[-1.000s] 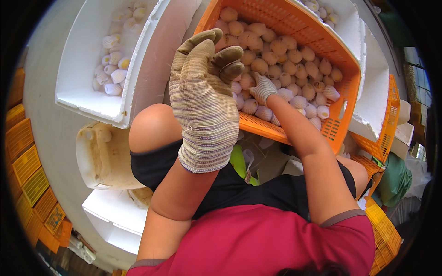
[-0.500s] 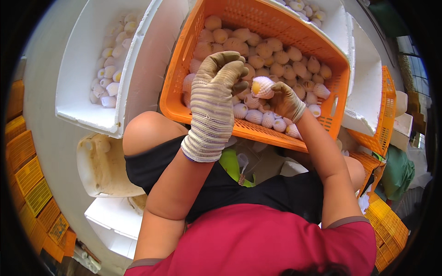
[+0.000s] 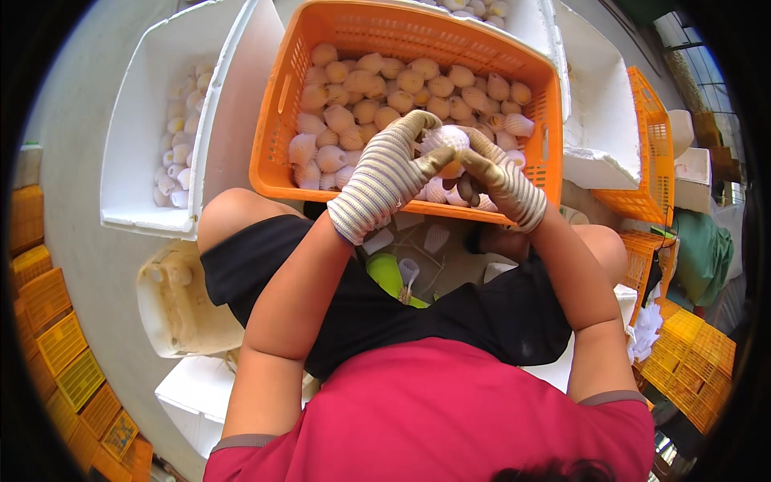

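Observation:
Over the near side of an orange plastic crate (image 3: 269,136), both my gloved hands close around one yellow fruit in a white foam net sleeve (image 3: 447,139). My left hand (image 3: 389,165), in a striped knit glove with tan fingers, grips it from the left, its thumb against the near side. My right hand (image 3: 504,178), gloved alike, holds it from the right with bent fingers, some of them underneath and partly hidden. Many more net-sleeved fruits (image 3: 409,79) lie heaped in the crate beneath and beyond my hands.
White foam boxes stand left (image 3: 241,104) and right (image 3: 598,165) of the crate; the left one holds sleeved fruits (image 3: 178,149). A cream tub (image 3: 173,313) sits by my left knee, a bright green object (image 3: 385,273) between my legs. Crates (image 3: 60,341) line the far left.
My left hand has come down and right from its raised place and now grips the sleeved fruit. My right hand, earlier holding it alone, has shifted slightly left with it. The view has shifted.

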`<state>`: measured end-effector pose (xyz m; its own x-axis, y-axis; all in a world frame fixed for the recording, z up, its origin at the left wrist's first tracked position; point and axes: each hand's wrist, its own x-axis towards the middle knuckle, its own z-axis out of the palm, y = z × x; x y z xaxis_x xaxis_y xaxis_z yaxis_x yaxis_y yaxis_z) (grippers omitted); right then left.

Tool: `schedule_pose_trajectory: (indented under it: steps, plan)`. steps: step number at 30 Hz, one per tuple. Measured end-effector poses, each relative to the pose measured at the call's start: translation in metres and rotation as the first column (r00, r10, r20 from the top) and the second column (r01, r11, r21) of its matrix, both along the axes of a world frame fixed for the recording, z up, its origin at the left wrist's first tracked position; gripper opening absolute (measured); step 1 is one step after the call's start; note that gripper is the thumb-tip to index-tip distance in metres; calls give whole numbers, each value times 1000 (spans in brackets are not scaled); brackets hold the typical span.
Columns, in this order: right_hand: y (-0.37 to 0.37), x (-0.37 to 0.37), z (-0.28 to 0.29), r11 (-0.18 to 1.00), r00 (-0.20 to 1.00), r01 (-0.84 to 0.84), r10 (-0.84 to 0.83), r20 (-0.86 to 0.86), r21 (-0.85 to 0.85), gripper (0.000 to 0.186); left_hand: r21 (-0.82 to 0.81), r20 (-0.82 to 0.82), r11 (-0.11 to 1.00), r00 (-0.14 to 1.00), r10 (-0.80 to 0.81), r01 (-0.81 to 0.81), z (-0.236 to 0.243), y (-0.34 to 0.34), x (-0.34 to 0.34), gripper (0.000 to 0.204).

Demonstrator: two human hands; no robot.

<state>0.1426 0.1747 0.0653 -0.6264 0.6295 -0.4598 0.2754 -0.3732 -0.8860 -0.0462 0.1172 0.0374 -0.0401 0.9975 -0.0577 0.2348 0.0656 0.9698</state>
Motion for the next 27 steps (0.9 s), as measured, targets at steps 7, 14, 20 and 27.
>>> schedule_pose_trajectory:
  steps: [7, 14, 20, 27]
  plan:
    - [-13, 8, -22, 841, 966, 15, -152, 210, 540, 31, -135, 205, 990, 977, 63, -36, -15, -2, 12, 25]
    - [-4, 1, -20, 853, 975, 38, -145, 167, 520, 23, -341, 646, 937, 743, 177, 73, -32, 1, 5, 33]
    - [6, 3, -35, 828, 980, -11, -101, 169, 560, 30, -409, 671, 909, 700, 244, 75, -24, 6, 9, 36]
    - [-2, -2, -32, 798, 967, 12, -162, 196, 603, 30, -438, 676, 893, 693, 249, 107, -24, 11, 9, 45]
